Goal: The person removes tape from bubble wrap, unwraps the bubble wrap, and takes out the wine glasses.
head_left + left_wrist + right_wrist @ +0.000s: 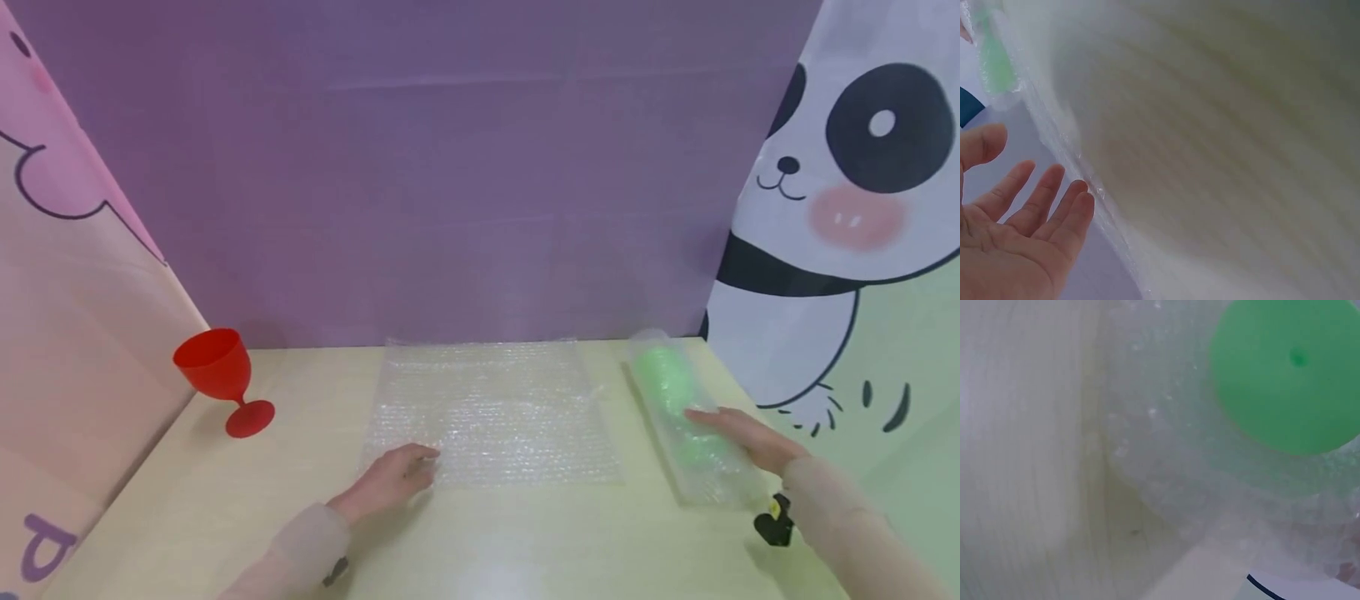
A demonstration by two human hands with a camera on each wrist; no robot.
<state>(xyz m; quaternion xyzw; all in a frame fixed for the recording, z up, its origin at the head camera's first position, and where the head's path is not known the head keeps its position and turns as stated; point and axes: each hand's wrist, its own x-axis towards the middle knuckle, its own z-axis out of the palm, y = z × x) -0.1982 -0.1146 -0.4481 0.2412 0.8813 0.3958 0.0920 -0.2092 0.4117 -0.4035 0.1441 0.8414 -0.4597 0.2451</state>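
Observation:
A red goblet (217,367) stands tilted in the head view at the table's left. In the middle lies a flat sheet of bubble wrap (495,408). My left hand (393,479) is at its near left corner, palm facing inward and fingers loosely spread, with nothing in them. At the right is a green goblet (667,379) rolled up in bubble wrap; my right hand (750,433) holds it from the right, thumb side across the top, the other fingers mostly hidden. Its round green base (1291,375) shows at the roll's end in the right wrist view.
The pale wooden table (480,542) is backed by a purple panel (450,183). A panda-printed panel (885,250) rises along the right side and a pink-and-cream one (75,333) along the left.

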